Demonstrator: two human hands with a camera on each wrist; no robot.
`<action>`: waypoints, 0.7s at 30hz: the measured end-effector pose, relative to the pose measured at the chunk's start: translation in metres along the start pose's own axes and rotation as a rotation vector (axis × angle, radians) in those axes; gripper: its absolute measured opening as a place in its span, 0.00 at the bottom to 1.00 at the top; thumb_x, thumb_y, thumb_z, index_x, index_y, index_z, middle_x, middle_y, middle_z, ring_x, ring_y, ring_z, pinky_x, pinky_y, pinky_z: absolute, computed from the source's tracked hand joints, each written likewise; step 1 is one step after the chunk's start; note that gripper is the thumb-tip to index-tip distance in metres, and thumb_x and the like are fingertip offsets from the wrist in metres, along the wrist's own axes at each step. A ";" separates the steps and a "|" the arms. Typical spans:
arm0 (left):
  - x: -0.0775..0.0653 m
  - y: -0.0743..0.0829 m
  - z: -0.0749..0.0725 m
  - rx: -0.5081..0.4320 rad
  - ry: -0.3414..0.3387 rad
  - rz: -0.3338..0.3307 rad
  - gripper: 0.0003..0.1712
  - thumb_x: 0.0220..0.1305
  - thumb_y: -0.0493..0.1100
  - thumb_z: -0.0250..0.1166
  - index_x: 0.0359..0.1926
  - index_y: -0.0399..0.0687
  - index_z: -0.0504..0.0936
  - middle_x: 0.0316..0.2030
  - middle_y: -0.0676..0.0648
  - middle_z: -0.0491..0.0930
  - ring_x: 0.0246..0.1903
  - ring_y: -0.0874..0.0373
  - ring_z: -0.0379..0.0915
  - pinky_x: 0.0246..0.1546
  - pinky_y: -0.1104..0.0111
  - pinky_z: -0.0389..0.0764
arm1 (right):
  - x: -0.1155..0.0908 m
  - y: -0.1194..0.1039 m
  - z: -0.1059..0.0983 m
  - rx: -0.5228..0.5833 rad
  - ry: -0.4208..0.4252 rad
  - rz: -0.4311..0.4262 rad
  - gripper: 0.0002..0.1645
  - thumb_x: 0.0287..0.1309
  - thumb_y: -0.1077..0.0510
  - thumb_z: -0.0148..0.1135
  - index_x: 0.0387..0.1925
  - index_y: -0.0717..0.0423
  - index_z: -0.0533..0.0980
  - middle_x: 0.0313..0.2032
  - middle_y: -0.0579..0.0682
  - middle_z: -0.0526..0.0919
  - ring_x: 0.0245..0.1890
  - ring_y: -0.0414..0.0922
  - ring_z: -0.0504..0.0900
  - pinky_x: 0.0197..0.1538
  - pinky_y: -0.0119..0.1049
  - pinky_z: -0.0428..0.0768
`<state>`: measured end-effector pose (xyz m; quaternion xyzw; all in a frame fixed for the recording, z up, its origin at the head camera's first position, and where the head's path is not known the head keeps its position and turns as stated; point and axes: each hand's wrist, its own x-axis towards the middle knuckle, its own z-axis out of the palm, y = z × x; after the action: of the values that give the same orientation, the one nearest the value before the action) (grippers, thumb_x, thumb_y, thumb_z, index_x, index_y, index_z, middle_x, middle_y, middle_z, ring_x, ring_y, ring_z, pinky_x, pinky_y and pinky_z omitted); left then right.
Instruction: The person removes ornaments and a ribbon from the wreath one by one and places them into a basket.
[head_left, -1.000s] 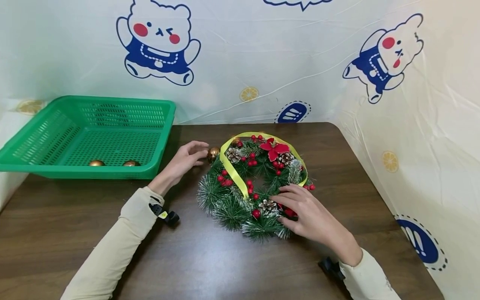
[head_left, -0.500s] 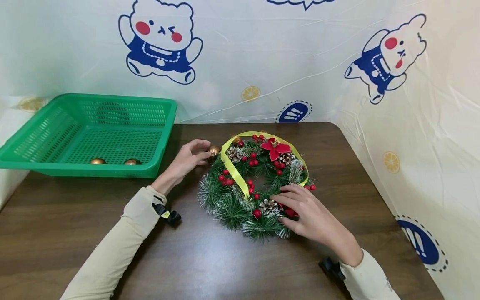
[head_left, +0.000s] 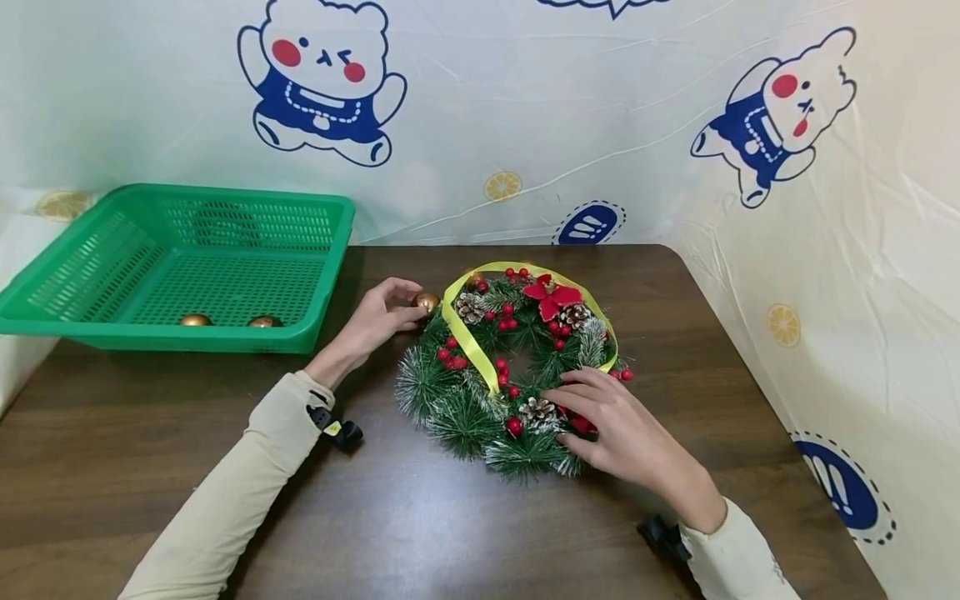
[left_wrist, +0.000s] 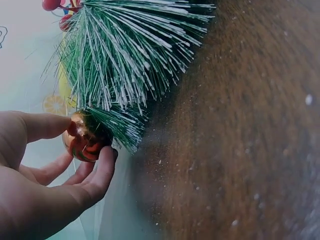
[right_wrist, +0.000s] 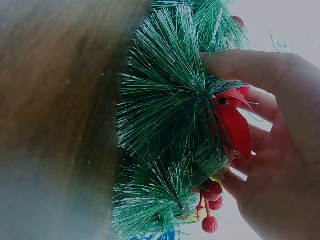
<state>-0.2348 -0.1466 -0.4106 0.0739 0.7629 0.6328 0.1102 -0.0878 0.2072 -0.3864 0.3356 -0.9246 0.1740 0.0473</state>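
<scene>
A green Christmas wreath (head_left: 461,421) with frosted sprigs, pinecones, red berries and a red poinsettia (head_left: 551,296) lies on the table. A yellow ribbon (head_left: 468,346) loops over it. At the wreath's upper left edge, my left hand (head_left: 375,321) pinches a shiny gold bauble (head_left: 426,302) between thumb and fingers. The left wrist view shows this bauble (left_wrist: 86,140) against the sprig tips; whether it is attached cannot be told. My right hand (head_left: 618,429) holds the wreath's lower right side, its fingers bent over a pinecone and a red flower (right_wrist: 235,125).
A green plastic basket (head_left: 330,275) stands at the back left, with two gold baubles (head_left: 195,320) visible inside. Behind the brown table (head_left: 420,533) hangs a white sheet with bear prints. Another gold ball (head_left: 476,280) shows at the wreath's top left.
My left thumb and fingers have closed in on the gold bauble, which has shifted slightly. The right hand and the wreath have stayed in place.
</scene>
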 end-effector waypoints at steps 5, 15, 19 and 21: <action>-0.002 0.004 -0.003 0.025 -0.001 0.010 0.26 0.67 0.35 0.65 0.62 0.32 0.69 0.58 0.34 0.72 0.55 0.44 0.75 0.54 0.54 0.81 | 0.000 0.000 0.000 0.004 -0.002 0.002 0.30 0.52 0.54 0.75 0.58 0.48 0.80 0.57 0.51 0.80 0.62 0.49 0.71 0.63 0.55 0.74; -0.003 0.009 -0.011 0.061 -0.011 0.009 0.26 0.69 0.40 0.64 0.63 0.34 0.69 0.58 0.34 0.73 0.55 0.40 0.74 0.53 0.50 0.80 | 0.000 0.000 -0.001 -0.001 0.008 -0.010 0.30 0.52 0.54 0.75 0.58 0.49 0.80 0.57 0.52 0.80 0.62 0.50 0.71 0.64 0.54 0.73; -0.002 0.009 -0.012 0.067 -0.010 0.009 0.26 0.69 0.41 0.64 0.63 0.36 0.70 0.58 0.34 0.72 0.53 0.39 0.76 0.51 0.51 0.82 | 0.000 0.000 -0.001 -0.002 0.006 -0.012 0.30 0.52 0.54 0.75 0.58 0.49 0.80 0.57 0.51 0.80 0.63 0.50 0.71 0.64 0.54 0.73; -0.002 0.010 -0.012 0.072 -0.012 0.007 0.26 0.69 0.41 0.64 0.63 0.36 0.69 0.58 0.35 0.72 0.52 0.40 0.76 0.51 0.51 0.82 | 0.000 0.000 -0.001 0.000 0.006 -0.012 0.30 0.52 0.54 0.75 0.58 0.49 0.80 0.57 0.51 0.80 0.62 0.50 0.71 0.64 0.54 0.73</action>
<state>-0.2360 -0.1572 -0.3986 0.0842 0.7842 0.6049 0.1097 -0.0879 0.2075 -0.3859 0.3405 -0.9225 0.1746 0.0510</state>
